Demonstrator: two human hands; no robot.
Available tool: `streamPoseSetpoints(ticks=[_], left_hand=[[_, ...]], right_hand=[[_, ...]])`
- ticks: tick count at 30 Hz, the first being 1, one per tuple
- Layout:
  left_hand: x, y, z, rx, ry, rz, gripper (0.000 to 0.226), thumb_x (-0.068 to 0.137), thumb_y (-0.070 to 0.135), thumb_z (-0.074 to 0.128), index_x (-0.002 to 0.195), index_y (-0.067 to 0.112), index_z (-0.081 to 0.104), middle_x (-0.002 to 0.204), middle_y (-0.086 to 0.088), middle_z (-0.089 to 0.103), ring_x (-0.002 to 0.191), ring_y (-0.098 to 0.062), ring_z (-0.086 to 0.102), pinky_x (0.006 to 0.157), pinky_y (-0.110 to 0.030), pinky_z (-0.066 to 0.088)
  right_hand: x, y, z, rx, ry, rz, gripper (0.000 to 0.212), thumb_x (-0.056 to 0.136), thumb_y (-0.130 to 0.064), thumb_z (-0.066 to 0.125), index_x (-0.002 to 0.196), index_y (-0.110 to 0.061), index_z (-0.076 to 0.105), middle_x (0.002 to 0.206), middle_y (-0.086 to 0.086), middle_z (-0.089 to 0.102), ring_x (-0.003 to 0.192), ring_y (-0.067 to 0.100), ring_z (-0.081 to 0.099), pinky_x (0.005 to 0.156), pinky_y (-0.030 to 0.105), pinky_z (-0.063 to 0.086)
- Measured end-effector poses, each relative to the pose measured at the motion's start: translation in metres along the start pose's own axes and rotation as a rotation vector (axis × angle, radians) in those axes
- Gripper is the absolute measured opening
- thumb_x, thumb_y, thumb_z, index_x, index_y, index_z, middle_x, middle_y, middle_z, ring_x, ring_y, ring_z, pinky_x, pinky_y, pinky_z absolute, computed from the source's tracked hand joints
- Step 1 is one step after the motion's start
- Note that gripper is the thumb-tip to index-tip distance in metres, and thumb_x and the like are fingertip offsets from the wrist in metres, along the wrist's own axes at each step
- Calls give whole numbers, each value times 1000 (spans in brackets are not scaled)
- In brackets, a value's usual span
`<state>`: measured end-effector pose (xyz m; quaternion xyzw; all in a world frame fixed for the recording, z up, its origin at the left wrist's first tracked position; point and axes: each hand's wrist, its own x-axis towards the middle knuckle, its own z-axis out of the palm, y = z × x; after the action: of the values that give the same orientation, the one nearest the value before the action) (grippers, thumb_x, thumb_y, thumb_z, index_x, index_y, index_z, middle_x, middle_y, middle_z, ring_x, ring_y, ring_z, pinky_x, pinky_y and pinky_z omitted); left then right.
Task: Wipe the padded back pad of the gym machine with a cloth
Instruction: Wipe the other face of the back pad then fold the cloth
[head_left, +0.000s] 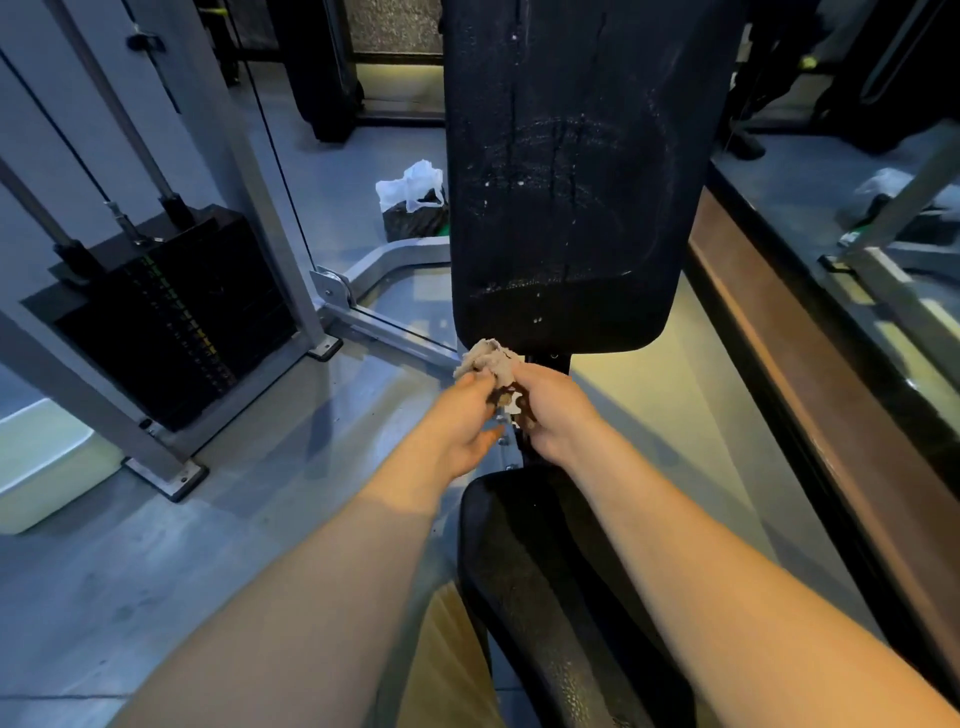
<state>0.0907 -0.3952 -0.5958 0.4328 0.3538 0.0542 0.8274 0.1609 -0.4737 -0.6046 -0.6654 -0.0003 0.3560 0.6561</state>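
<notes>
Both hands meet just below the bottom edge of the black back pad (566, 171), and between them they bunch up a crumpled beige cloth (488, 359). The left hand (462, 421) pinches the cloth from the left with its fingertips, palm turned partly inward. The right hand (553, 410) is closed round the lower, darker part of the wad. The top of the cloth pokes up beyond the fingers and sits right at the pad's lower rim; I cannot tell whether it touches.

The back pad stands upright and fills the upper middle of the view. Its surface is streaked with pale, curved smears and thin vertical run marks, with small white specks scattered over it. The lowest band of the pad looks darker and cleaner than the area above.

Below the hands, the black seat pad (524, 582) of the machine reaches toward the person, glossy and speckled. Both bare forearms stretch out over it.

To the left stands the weight stack (171, 317) within its grey steel frame (270, 208), cables running up from it. On the grey floor (156, 545) behind the pad, to its left, sits a dark bag with a white plastic bag (410, 184) on top. A mirror with a brown ledge (810, 364) runs along the right.
</notes>
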Motion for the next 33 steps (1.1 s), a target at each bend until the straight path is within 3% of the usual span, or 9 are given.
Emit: streamPoseSetpoints(ticks=[4,9,12,13,17,21,25,30,33], left_hand=[[25,-1,15,-301,0,72,34,108,12,40,139,4,50,134,-21,60,125,-31,59,112,-46,44],[33,2,27,-419,149,155,26,101,-7,43,118,3,59,103,-13,66,90,-21,67,69,-26,62],[34,7,15,-418,218,187,30,101,-8,43,125,0,59,108,-12,67,98,-23,68,77,-26,58],[31,12,9,-415,231,199,32,102,-5,43,130,2,58,110,-10,68,102,-23,68,79,-27,56],[34,32,1,-452,237,243,30,103,5,47,125,8,67,75,-3,62,66,-14,58,63,-25,47],[31,34,10,-367,179,235,28,93,0,43,114,5,61,107,-22,66,96,-33,64,96,-48,51],[31,29,7,-364,100,252,32,101,-3,33,111,11,60,114,-18,65,109,-32,61,108,-51,45],[46,49,-15,-361,90,221,57,95,-11,29,144,11,47,131,-19,63,122,-34,61,99,-58,51],[45,57,-12,-206,103,278,47,96,-10,28,123,6,63,125,-22,67,120,-38,63,101,-55,51]], right_hand=[[-13,-24,-24,-587,46,-309,29,100,-26,56,89,-8,75,73,-1,69,66,9,62,64,29,49],[-15,-48,-50,-1367,190,-610,24,100,-35,50,93,-19,67,89,0,65,90,20,60,80,43,56],[-9,-60,-58,-1658,196,-790,28,100,-37,47,103,-18,67,98,2,59,99,24,52,85,39,48],[-5,-62,-60,-1709,180,-824,29,100,-38,47,105,-18,67,100,2,56,100,24,49,86,39,44],[8,-53,-62,-1851,186,-878,31,97,-43,52,113,-19,62,110,5,47,104,27,43,87,41,41],[18,-48,-63,-1912,216,-883,34,92,-45,59,114,-19,55,113,8,44,102,29,42,83,41,40],[18,-47,-70,-1926,195,-891,38,87,-42,64,115,-20,52,112,8,44,100,29,42,84,42,41],[14,-58,-72,-1891,65,-858,35,91,-46,59,116,-23,49,117,5,41,107,26,39,92,39,40],[13,-63,-74,-1874,22,-855,31,91,-46,58,111,-24,49,114,3,39,105,24,36,90,38,39]])
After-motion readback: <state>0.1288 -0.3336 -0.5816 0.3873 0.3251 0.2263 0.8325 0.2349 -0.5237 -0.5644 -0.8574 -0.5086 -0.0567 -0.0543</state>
